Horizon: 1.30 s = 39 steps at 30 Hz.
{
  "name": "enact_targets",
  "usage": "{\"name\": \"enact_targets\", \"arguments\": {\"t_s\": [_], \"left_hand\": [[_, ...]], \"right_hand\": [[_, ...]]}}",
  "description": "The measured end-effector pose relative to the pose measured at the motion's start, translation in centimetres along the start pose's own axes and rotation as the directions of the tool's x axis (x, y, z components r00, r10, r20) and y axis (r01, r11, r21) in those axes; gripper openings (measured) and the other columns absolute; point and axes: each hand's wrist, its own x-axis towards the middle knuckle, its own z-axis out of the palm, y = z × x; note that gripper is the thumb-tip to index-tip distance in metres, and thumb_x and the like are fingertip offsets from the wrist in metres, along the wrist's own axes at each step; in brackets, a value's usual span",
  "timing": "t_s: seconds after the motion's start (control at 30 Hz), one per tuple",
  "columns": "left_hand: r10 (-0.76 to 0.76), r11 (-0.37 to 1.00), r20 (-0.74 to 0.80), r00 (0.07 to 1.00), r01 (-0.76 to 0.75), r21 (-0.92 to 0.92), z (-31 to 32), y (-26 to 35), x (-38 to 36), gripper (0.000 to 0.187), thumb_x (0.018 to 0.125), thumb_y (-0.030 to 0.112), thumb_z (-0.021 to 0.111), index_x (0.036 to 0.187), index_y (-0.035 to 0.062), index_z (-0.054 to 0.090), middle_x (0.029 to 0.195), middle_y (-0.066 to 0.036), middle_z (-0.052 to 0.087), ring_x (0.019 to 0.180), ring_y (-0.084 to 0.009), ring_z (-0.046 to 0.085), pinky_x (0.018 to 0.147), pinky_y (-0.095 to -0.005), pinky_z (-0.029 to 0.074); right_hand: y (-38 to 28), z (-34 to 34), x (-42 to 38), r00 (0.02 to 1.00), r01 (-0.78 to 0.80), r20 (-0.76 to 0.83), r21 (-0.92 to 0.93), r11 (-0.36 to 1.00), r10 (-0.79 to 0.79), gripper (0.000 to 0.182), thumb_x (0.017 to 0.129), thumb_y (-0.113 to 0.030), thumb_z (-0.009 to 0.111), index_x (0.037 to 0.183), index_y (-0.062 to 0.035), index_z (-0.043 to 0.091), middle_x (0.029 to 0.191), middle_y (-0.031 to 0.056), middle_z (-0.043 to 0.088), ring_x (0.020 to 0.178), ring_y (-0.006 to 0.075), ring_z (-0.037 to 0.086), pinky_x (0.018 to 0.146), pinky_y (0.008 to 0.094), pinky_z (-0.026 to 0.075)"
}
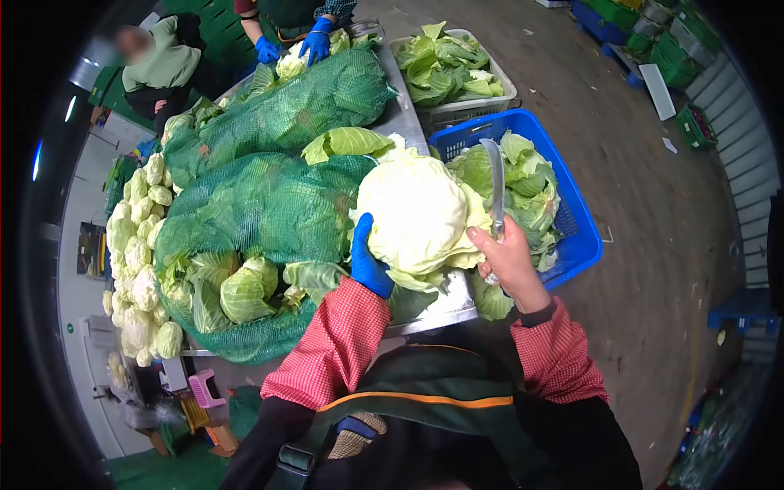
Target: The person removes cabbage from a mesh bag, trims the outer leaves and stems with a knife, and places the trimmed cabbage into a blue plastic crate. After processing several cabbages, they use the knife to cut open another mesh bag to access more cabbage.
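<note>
A large pale cabbage (418, 214) is held up over the metal table (449, 298). My left hand (369, 260), in a blue glove, grips it from the left side, its fingers partly hidden. My bare right hand (508, 260) is closed round the handle of a knife with a curved blade (496, 175), which points upward along the cabbage's right side. Loose outer leaves hang from the cabbage near my right thumb. Just left of the cabbage lies a green mesh sack (253, 208) of cabbages, its near end showing a green cabbage (249, 290).
A blue basket (584, 233) of cabbage leaves stands right of the table, with a white crate (500, 67) of leaves beyond it. Pale cabbages (139, 269) are piled at the left. Across the table, a co-worker's blue-gloved hands (317, 41) touch another cabbage; another person (167, 61) bends nearby.
</note>
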Motion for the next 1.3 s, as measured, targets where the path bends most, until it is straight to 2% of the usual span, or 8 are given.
{"name": "enact_targets", "arguments": {"t_s": [0.2,0.33,0.47,0.57,0.73,0.87,1.03,1.3], "left_hand": [[0.001,0.992,0.075,0.997,0.009,-0.127,-0.4,-0.8,0.4,0.067,0.090,0.047,0.054,0.142,0.0070,0.041,0.140,-0.014,0.051,0.127,-0.0326,0.050,0.109,-0.0485,0.037],[-0.037,0.985,0.106,0.994,0.054,-0.165,-0.1,-0.5,-0.1,0.067,0.094,0.047,0.046,0.147,0.0076,0.034,0.146,-0.014,0.044,0.131,-0.0328,0.046,0.109,-0.0500,0.036],[0.047,0.977,0.258,0.965,-0.098,0.189,1.1,1.5,-3.4,0.074,0.087,0.051,0.061,0.145,0.0133,0.033,0.146,-0.010,0.042,0.126,-0.0303,0.051,0.099,-0.0507,0.046],[-0.067,0.746,0.396,0.916,-0.218,0.630,-1.0,6.4,-3.4,0.075,0.085,0.060,0.060,0.141,0.0162,0.035,0.136,-0.010,0.049,0.124,-0.0268,0.052,0.093,-0.0490,0.051],[-0.108,0.966,0.165,0.980,0.064,0.251,-1.1,5.1,-0.8,0.078,0.094,0.048,0.055,0.150,0.0052,0.023,0.150,-0.014,0.037,0.133,-0.0316,0.043,0.111,-0.0475,0.035],[0.082,0.960,0.281,0.956,-0.152,0.237,-2.5,2.5,-2.6,0.088,0.083,0.036,0.072,0.149,0.0041,0.024,0.146,-0.014,0.041,0.134,-0.0296,0.042,0.111,-0.0457,0.035],[-0.035,0.473,0.332,0.943,-0.277,0.837,2.3,10.4,-5.0,0.097,0.070,0.022,0.081,0.149,0.0097,0.027,0.135,-0.014,0.049,0.126,-0.0281,0.048,0.103,-0.0404,0.043],[0.211,0.606,-0.003,0.977,-0.129,0.785,-7.1,-0.4,1.5,0.080,0.071,0.016,0.086,0.134,0.0015,0.040,0.124,-0.015,0.056,0.112,-0.0237,0.056,0.097,-0.0362,0.047]], "right_hand": [[3.4,-2.6,1.9,0.993,-0.018,-0.115,-0.447,0.895,-0.038,0.031,0.091,-0.021,0.068,0.111,-0.0035,0.052,0.084,0.0045,0.060,0.044,0.0051,0.046,0.039,0.0213,0.039],[-0.6,-1.2,-0.8,0.995,-0.034,0.091,0.049,0.998,0.030,0.055,0.089,-0.030,0.068,0.132,-0.0039,0.045,0.108,0.0117,0.059,0.049,0.0058,0.049,0.041,0.0214,0.041],[-1.6,-0.8,-0.4,0.996,0.036,0.087,-0.049,0.998,-0.032,0.059,0.092,-0.034,0.062,0.138,-0.0054,0.039,0.103,0.0046,0.062,0.062,0.0047,0.055,0.043,0.0176,0.041],[0.7,-3.0,0.9,0.971,-0.068,0.237,0.365,0.929,-0.022,0.058,0.091,-0.028,0.065,0.138,-0.0061,0.039,0.099,0.0020,0.062,0.061,0.0036,0.054,0.043,0.0163,0.040],[0.7,-0.7,2.7,0.950,-0.161,0.274,0.014,0.987,0.151,0.056,0.093,-0.032,0.062,0.139,-0.0072,0.041,0.091,0.0000,0.058,0.049,0.0027,0.045,0.039,0.0173,0.037],[0.9,-0.2,3.5,0.966,-0.030,0.256,0.026,0.999,0.022,0.059,0.093,-0.033,0.062,0.139,-0.0038,0.040,0.105,0.0048,0.060,0.072,0.0073,0.058,0.062,0.0212,0.050],[0.9,-1.9,5.0,0.908,-0.054,0.418,0.189,0.980,-0.031,0.064,0.093,-0.035,0.063,0.141,0.0004,0.039,0.123,0.0098,0.059,0.108,0.0164,0.059,0.097,0.0306,0.047],[5.0,0.0,7.7,0.950,0.295,0.165,-0.759,0.581,-0.266,0.029,0.097,-0.031,0.051,0.114,-0.0097,0.061,0.096,0.0214,0.063,0.092,0.0362,0.062,0.081,0.0447,0.048]]}}
